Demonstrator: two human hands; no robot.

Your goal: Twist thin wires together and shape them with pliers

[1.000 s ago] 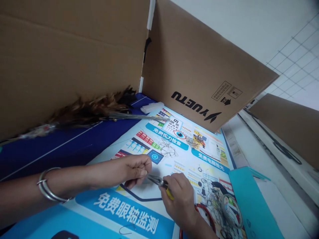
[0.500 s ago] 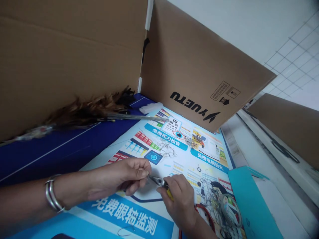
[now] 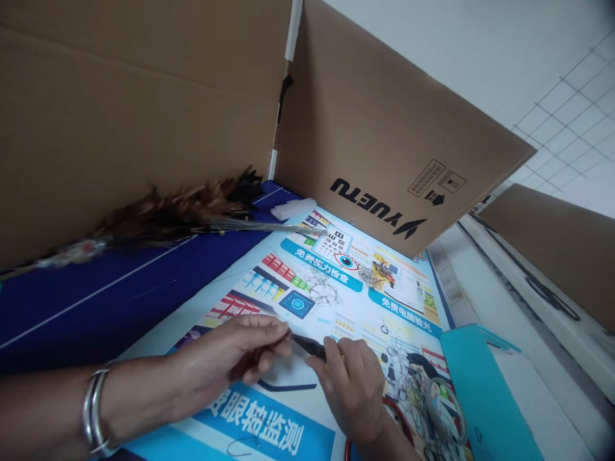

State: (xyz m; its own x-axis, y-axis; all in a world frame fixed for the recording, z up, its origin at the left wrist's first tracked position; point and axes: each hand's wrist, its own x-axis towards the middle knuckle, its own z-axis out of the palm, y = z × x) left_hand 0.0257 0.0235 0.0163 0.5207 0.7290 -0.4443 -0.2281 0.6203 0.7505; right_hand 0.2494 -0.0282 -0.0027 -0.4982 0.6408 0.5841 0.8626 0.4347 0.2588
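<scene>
My left hand [image 3: 237,352], with silver bangles [image 3: 96,410] at its wrist, pinches thumb to forefinger over the poster-covered table. Whatever lies between those fingertips is too small to make out. Wrapped around a pair of pliers [image 3: 310,346], my right hand [image 3: 353,384] points the dark, narrow jaws leftward. The tip of the jaws meets or nearly meets the left fingertips. A single curved wire [image 3: 240,442] lies on the poster below the hands. To the right is a heap of wire loops and small findings [image 3: 408,397].
Cardboard panels [image 3: 375,121] stand at the back and left. Brown feathers [image 3: 182,208] lie along the left panel, near a bundle of straight wires [image 3: 269,225]. More wire tangles [image 3: 324,288] sit mid-table. A teal box [image 3: 485,390] and a red-handled tool [image 3: 398,416] are at right.
The pliers have turned, so their jaws now show as a dark, narrow edge. My right hand has rolled over and shifted slightly right. My left hand is slightly lower, still pinching.
</scene>
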